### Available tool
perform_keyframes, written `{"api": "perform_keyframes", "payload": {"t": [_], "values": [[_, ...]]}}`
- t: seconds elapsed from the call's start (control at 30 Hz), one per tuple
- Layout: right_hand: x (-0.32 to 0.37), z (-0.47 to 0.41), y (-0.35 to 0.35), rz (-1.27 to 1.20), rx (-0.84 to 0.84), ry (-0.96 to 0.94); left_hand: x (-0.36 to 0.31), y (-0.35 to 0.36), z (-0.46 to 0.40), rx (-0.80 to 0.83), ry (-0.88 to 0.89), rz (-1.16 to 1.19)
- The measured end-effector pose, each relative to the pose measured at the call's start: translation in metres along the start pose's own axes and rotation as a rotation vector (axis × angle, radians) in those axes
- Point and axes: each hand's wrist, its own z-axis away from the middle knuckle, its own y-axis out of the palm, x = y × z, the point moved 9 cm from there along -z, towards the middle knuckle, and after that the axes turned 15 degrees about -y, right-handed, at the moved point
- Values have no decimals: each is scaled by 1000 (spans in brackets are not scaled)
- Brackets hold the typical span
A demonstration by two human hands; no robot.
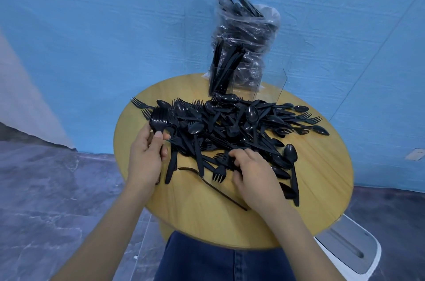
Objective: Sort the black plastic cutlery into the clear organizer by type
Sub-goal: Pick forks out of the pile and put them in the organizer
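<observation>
On the round wooden table (207, 218), a loose heap of black plastic cutlery (232, 129) spreads across the far half, just beyond both hands. At its left edge, the left hand (147, 154) grips a stacked bundle of forks (157, 123), fingers and thumb curled round the handles, the tines fanning upward and away. Nearer the middle, the right hand (250, 172) reaches into the near edge of the heap, its fingers bent down onto the pieces; whether they actually pinch one I cannot tell. Forks, spoons and knives lie tangled at all angles, glossy and dark, with a few strays on the bare wood. Behind the heap stands the clear organizer (232, 80), knives (224, 67) upright in its left compartment. A clear plastic bag (248, 34) of more cutlery rises just behind it.
</observation>
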Motion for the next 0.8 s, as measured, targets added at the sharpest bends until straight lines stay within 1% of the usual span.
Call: {"api": "perform_keyframes", "payload": {"t": [0.17,0.27,0.37,0.6,0.67,0.7,0.8], "values": [[1,-3,0,-16,14,16,4,4,-2,49,20,-2],[8,-8,7,1,85,-41,7,2,-5,49,14,8],[10,-14,12,74,163,-95,9,1,-6,41,20,-5],[13,-29,7,153,196,-147,10,1,-7,34,25,-25],[12,-31,6,90,184,-184,10,1,-8,36,25,-30],[12,-31,3,17,161,-196,11,1,-8,37,28,-34],[13,-33,-13,-291,17,-188,12,1,-9,38,36,-36]]}}
